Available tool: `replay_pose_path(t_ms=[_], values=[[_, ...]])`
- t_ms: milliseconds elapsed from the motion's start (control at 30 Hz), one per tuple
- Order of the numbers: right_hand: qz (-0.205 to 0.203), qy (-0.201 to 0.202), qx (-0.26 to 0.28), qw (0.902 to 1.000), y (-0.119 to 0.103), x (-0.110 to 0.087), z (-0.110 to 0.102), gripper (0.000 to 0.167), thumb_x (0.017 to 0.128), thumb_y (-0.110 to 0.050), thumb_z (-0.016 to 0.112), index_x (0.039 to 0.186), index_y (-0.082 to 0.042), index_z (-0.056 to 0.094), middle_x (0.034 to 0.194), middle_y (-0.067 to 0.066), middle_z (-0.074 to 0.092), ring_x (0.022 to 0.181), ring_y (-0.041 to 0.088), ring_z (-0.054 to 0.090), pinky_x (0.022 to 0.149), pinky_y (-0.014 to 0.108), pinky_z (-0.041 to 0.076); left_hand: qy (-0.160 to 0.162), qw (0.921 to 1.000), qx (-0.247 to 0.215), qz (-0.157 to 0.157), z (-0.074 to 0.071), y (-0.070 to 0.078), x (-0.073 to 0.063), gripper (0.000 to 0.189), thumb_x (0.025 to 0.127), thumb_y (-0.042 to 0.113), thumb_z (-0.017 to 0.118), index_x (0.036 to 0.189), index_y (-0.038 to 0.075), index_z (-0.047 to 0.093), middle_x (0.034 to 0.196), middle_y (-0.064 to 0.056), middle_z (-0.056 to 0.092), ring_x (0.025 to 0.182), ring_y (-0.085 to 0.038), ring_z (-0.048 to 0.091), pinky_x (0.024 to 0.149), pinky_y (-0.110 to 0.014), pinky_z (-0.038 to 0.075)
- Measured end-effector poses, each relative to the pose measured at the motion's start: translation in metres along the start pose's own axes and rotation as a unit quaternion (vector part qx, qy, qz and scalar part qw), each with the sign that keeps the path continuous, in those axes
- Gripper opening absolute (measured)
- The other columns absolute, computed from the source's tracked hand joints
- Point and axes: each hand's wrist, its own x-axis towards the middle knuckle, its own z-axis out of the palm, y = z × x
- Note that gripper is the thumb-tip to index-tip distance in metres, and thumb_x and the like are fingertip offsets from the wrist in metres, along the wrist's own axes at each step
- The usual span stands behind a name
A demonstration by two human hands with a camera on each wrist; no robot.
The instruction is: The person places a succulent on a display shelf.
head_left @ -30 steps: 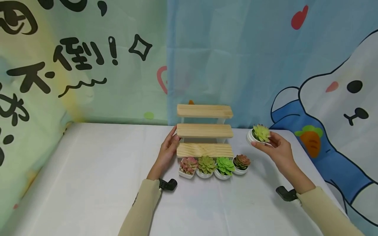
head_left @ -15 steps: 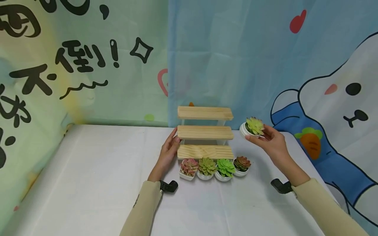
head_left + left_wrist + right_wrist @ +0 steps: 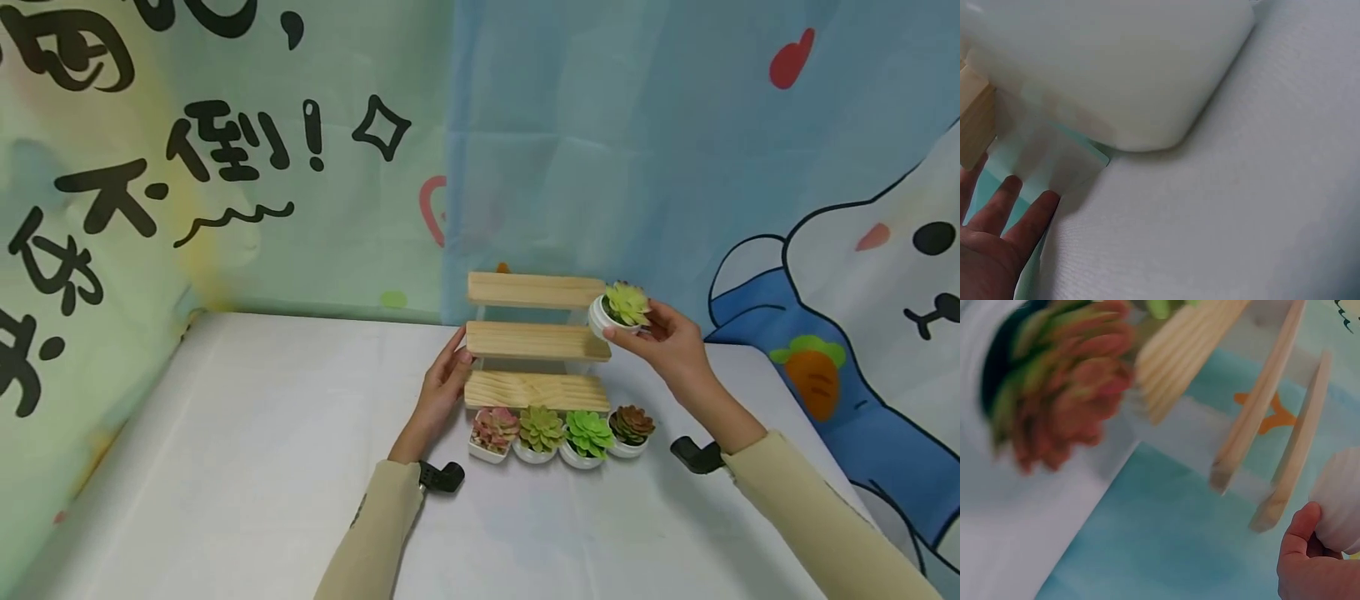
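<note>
A three-tier wooden shelf (image 3: pixel 537 340) stands near the back of the table. My left hand (image 3: pixel 442 383) rests against its left end; the left wrist view shows the fingers (image 3: pixel 1034 215) straight along the shelf's pale side panel (image 3: pixel 1047 153). In my right hand (image 3: pixel 671 337), thumb and fingers pinch a yellow-green potted succulent (image 3: pixel 627 303) by its white pot (image 3: pixel 1339 503), raised beside the right ends of the upper two boards. Before the lowest board sit a pink succulent (image 3: pixel 495 429), an olive one (image 3: pixel 541 429), a bright green one (image 3: pixel 588 433) and a reddish-brown one (image 3: pixel 632 424).
The table (image 3: pixel 247 467) has a white cloth and a back edge close behind the shelf. A printed curtain (image 3: pixel 637 150) with black lettering and a cartoon animal hangs behind. Dark wrist cameras (image 3: pixel 442 477) stick out from both wrists.
My right hand has carried the yellow-green succulent left and slightly up, from right of the shelf to its upper boards' right ends. My left hand has stayed at the shelf's left end.
</note>
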Motion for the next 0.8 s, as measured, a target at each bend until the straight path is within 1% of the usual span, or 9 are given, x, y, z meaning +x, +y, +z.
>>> replay_pose_path(t_ms=[133,233,300,367,467,533,667,700,800], values=[[-0.015,-0.005,0.006,0.9999,-0.007,0.007,0.012,0.078,0.092,-0.029,0.07,0.152,-0.001,0.029,0.149,0.021,0.04,0.13,0.029,0.044,0.087,0.01,0.043,0.0,1.0,0.009,0.0,0.001,-0.002,0.001,0.053,0.106,0.02,0.044,0.156,0.015,0.027,0.149,-0.02,0.042,0.128,-0.029,0.05,0.074,-0.019,0.048],[-0.018,-0.018,0.017,0.9995,-0.012,0.014,0.022,0.078,0.091,-0.026,0.07,0.153,-0.002,0.029,0.15,0.02,0.039,0.134,0.03,0.042,0.101,0.023,0.043,0.006,0.9999,0.014,-0.001,0.0,-0.002,0.001,0.052,0.106,0.018,0.044,0.156,0.015,0.028,0.148,-0.019,0.044,0.128,-0.03,0.05,0.073,-0.019,0.047],[-0.015,-0.027,0.028,0.9991,-0.015,0.019,0.028,0.079,0.091,-0.025,0.07,0.153,-0.002,0.026,0.152,0.02,0.036,0.138,0.033,0.038,0.109,0.034,0.038,0.005,0.9999,0.012,0.001,0.0,-0.001,0.001,0.052,0.106,0.017,0.043,0.156,0.014,0.027,0.148,-0.02,0.043,0.13,-0.031,0.049,0.076,-0.02,0.048],[-0.012,-0.035,0.041,0.9985,-0.018,0.023,0.033,0.081,0.091,-0.024,0.071,0.154,-0.003,0.025,0.154,0.02,0.034,0.14,0.034,0.035,0.112,0.044,0.033,0.001,1.0,0.01,0.001,-0.001,0.0,0.001,0.052,0.106,0.017,0.043,0.156,0.014,0.026,0.149,-0.021,0.042,0.131,-0.033,0.047,0.081,-0.022,0.05],[-0.008,-0.04,0.057,0.9975,-0.022,0.028,0.04,0.083,0.091,-0.025,0.071,0.155,-0.004,0.022,0.155,0.018,0.032,0.142,0.033,0.033,0.113,0.045,0.031,-0.006,0.9999,0.008,0.004,-0.002,-0.001,0.001,0.053,0.106,0.02,0.043,0.156,0.014,0.025,0.15,-0.022,0.04,0.133,-0.035,0.046,0.085,-0.025,0.051],[-0.011,-0.043,0.061,0.9972,-0.025,0.031,0.044,0.083,0.091,-0.026,0.071,0.155,-0.004,0.022,0.155,0.018,0.031,0.142,0.033,0.033,0.113,0.044,0.031,-0.006,0.9999,0.013,0.01,-0.003,-0.002,0.001,0.055,0.106,0.025,0.045,0.156,0.015,0.026,0.149,-0.021,0.042,0.13,-0.033,0.048,0.082,-0.024,0.05],[-0.023,-0.045,0.059,0.997,-0.031,0.038,0.05,0.082,0.091,-0.029,0.071,0.154,-0.004,0.025,0.154,0.017,0.035,0.14,0.032,0.036,0.112,0.043,0.033,-0.007,0.999,0.022,0.039,-0.004,-0.005,0.0,0.058,0.103,0.036,0.049,0.155,0.018,0.03,0.146,-0.019,0.046,0.122,-0.022,0.054,0.077,-0.022,0.049],[-0.025,-0.046,0.058,0.997,-0.032,0.039,0.052,0.082,0.09,-0.03,0.071,0.154,-0.003,0.026,0.153,0.017,0.036,0.139,0.032,0.037,0.112,0.043,0.034,-0.007,0.9989,0.022,0.041,-0.004,-0.005,0.0,0.058,0.103,0.038,0.049,0.155,0.019,0.031,0.146,-0.019,0.047,0.121,-0.021,0.055,0.076,-0.021,0.048],[-0.03,-0.051,0.054,0.9967,-0.035,0.044,0.056,0.081,0.09,-0.031,0.072,0.153,-0.003,0.029,0.152,0.017,0.037,0.138,0.032,0.039,0.111,0.043,0.035,-0.007,0.9993,0.019,0.031,-0.004,-0.004,0.001,0.055,0.105,0.031,0.047,0.155,0.017,0.03,0.146,-0.02,0.046,0.124,-0.026,0.054,0.078,-0.022,0.05]])
